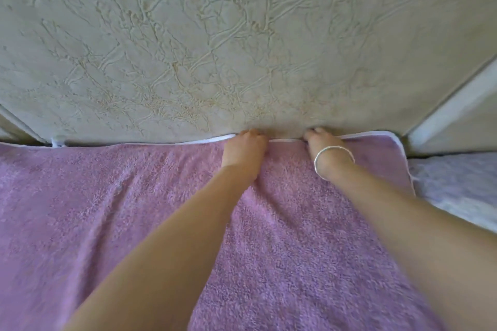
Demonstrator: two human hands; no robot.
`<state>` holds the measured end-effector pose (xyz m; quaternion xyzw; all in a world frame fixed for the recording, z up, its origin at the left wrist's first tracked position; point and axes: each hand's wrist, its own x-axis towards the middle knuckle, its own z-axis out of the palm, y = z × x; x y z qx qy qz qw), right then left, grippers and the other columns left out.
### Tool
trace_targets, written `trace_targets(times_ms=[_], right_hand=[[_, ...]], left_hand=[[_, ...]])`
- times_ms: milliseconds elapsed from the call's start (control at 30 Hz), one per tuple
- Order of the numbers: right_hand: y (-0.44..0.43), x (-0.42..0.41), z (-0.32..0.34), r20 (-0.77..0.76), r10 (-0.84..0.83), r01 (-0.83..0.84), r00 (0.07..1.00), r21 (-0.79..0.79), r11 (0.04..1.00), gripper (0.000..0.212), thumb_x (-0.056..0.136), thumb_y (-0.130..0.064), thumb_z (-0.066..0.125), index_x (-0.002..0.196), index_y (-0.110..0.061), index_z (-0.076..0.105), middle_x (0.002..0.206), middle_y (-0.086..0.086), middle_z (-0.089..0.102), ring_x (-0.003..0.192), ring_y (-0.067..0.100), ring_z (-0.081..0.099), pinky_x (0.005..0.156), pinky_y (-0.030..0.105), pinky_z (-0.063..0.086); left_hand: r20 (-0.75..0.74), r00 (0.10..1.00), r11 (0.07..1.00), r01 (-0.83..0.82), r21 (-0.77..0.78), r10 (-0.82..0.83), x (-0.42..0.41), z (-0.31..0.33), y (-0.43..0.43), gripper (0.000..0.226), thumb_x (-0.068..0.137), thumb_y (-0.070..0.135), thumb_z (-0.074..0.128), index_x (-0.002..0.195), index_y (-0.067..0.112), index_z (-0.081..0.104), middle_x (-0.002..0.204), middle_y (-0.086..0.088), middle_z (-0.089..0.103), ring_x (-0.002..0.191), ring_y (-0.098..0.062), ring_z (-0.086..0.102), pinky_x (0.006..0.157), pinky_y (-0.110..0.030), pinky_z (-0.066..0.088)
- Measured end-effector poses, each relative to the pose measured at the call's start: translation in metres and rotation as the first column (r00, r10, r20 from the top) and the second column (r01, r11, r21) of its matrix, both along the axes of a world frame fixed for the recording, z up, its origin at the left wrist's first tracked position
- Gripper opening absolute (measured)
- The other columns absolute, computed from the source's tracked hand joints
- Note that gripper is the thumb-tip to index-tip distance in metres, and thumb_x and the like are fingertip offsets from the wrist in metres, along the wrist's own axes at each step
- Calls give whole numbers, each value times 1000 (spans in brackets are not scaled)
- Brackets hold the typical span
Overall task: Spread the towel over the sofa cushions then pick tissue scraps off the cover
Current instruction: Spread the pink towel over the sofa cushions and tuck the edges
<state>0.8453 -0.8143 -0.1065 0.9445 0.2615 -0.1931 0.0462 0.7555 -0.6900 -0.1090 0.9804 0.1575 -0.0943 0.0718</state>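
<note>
Grip hard to call: left hand [243,152] and right hand [326,154] dig in at the purple towel [129,212] hem under the backrest [188,48]. Spreading looks nearly done; tissue scraps unseen, picking not yet begun.

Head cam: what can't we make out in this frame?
1. Head: fingertips of left hand and right hand, sunk under the backrest; grip unreadable.
2. Head: near edge of towel, cut off by the frame bottom.
3. Head: white bit far left, too small to identify.
</note>
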Motion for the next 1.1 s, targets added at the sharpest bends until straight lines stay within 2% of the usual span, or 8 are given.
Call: trace_targets(times_ms=[300,433,567,667,767,933,1000,1100], right_hand=[[-6,5,-19,86,72,-75,994,34,997,39,94,4,30,132,1,38,135,19,40,108,40,60,84,48,49],[-26,18,-6,223,29,-51,975,95,994,34,95,1,27,126,1,40,130,19,43,101,39,64,75,48,51],[-28,20,-15,192,53,-76,980,113,991,45,90,-1,14,127,0,40,129,17,44,105,33,62,75,46,51],[-24,17,-14,282,33,-59,959,83,995,48,72,-8,24,89,-8,69,92,7,70,69,16,69,46,26,50],[-26,21,-24,284,51,-82,957,97,992,32,65,-11,36,57,-12,67,60,3,68,43,11,62,31,18,39],[-30,20,-27,385,74,-129,920,117,985,28,66,-9,41,61,-9,68,61,7,67,46,13,63,39,20,45],[-33,22,-29,396,39,-104,917,145,984,20,77,-8,50,86,-7,68,89,10,69,75,21,68,63,28,51],[-51,19,-37,212,61,-107,975,211,972,31,96,-23,37,121,-8,48,128,11,49,120,28,44,97,43,33]], left_hand=[[34,999,990,-32,140,27,25,-12,-23,23,93,10,46,111,12,60,116,-8,59,108,-29,56,68,-37,46],[135,986,992,-106,64,96,38,-6,-38,17,91,11,48,101,9,62,108,-9,64,98,-33,61,64,-38,44],[216,953,977,-211,-38,214,27,-23,-45,16,92,16,48,104,8,56,104,-12,64,95,-32,61,62,-40,46],[330,926,982,-164,-92,186,28,-35,-45,16,90,17,54,97,3,57,92,-16,65,86,-32,63,54,-41,48],[375,923,996,-92,-11,90,30,-41,-44,12,83,13,64,82,1,61,77,-18,66,73,-33,65,45,-38,48],[255,961,995,-103,-11,103,31,-42,-44,20,93,20,49,95,3,59,96,-17,64,94,-33,60,58,-43,48],[197,976,995,-95,3,93,33,-36,-45,26,96,25,42,102,6,59,105,-15,62,103,-31,56,64,-43,47],[168,977,992,-130,-4,129,29,-24,-53,38,97,36,36,105,7,60,110,-14,64,105,-31,56,75,-41,47]])
